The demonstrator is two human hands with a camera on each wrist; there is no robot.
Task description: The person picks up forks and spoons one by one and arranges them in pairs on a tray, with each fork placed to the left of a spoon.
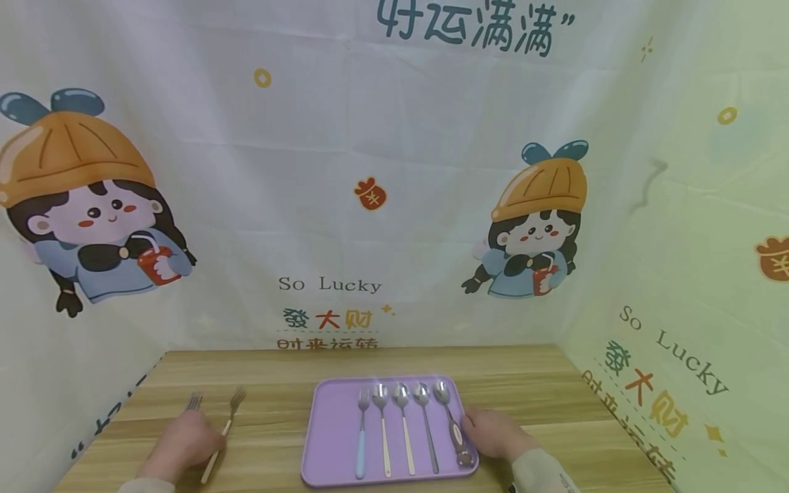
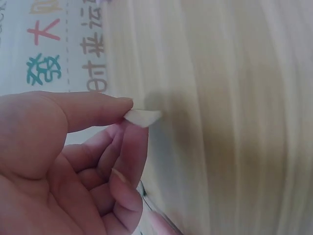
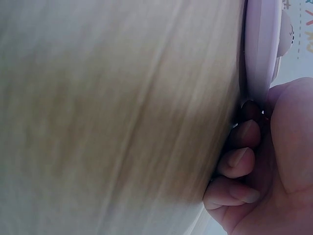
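My left hand (image 1: 192, 438) pinches a cream-handled fork (image 1: 226, 428) between thumb and forefinger. In the left wrist view, the pale handle end (image 2: 144, 117) pokes out past the fingertips. A second fork (image 1: 194, 401) shows only its tines beyond the left hand, the rest covered by it. At the right edge of a purple tray (image 1: 333, 411), my right hand (image 1: 496, 433) grips the rim, its other fingers curled low by the table in the right wrist view. On the tray lie a blue-handled fork (image 1: 361, 438) and several spoons (image 1: 403, 424), one with a brown bear handle (image 1: 459, 441).
All of this is on a wood-grain table (image 1: 271, 383). A printed cloth (image 1: 345, 137) with cartoon figures and lettering hangs behind the table and along both sides.
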